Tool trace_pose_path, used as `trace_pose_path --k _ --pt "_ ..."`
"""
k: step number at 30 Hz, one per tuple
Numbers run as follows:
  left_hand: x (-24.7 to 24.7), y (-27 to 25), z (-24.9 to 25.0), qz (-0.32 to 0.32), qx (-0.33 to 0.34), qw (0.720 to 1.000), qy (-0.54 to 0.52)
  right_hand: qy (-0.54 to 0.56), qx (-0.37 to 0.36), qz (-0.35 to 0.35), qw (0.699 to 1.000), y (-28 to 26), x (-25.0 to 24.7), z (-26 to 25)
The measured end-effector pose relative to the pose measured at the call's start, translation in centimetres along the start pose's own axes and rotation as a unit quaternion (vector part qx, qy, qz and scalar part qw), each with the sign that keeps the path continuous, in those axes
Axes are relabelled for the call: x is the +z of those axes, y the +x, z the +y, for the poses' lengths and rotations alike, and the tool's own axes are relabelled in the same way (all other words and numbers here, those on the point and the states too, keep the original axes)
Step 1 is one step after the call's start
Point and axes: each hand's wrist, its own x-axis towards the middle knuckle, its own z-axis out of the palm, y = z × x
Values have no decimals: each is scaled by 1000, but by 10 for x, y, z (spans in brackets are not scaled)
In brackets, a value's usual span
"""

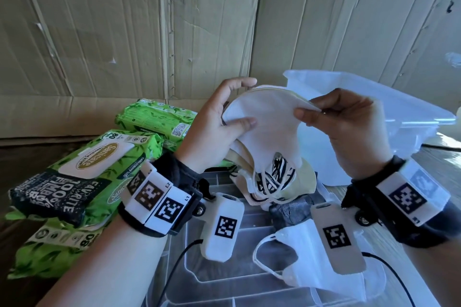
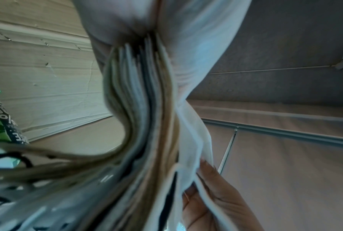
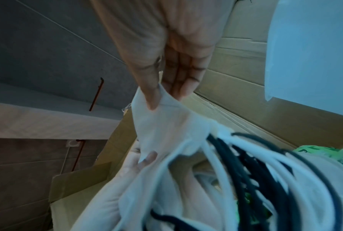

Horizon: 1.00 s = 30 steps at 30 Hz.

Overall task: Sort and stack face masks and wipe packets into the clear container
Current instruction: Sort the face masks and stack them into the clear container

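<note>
Together, left hand (image 1: 219,122) and right hand (image 1: 349,127), each grip pinching a white, folded stack of masks (image 1: 264,129), ear loops dangling

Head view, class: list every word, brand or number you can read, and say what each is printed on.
"Sanicare" – lid of the front wipe packet, upside down.
"100% BAMBOO FIBERS" – same packet.
"80" – same packet's corner.
"L1", "L2" – left wrist band.
Other packet print and the QR code: too small to read.

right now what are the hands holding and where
Both hold the stack of face masks: left hand grips its left edge, right hand pinches the top mask's right corner.
</note>
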Motion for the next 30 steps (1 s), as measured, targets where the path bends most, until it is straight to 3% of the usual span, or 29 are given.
trace_pose_path --k 3,6,9,14,19,23,30 --pt "0 0 0 -7 1 1000 -15 70 8 -75 995 0 0 -2" --pt "0 1 -3 -5 -5 1000 -6 86 18 -101 991 0 2 -2" --pt "3 0 -3 -10 -13 1000 9 88 34 -72 993 0 3 -2" --pt "4 -2 1 -21 -20 1000 -7 -14 55 -23 998 2 1 -3" --pt "0 -2 5 -60 -65 991 -101 -2 77 -59 995 3 6 -8" --pt "5 -2 1 -49 -44 997 -39 -31 74 -79 994 -1 14 -9" --pt "2 -1 -2 -56 -3 998 16 -125 48 -20 991 -2 13 2"
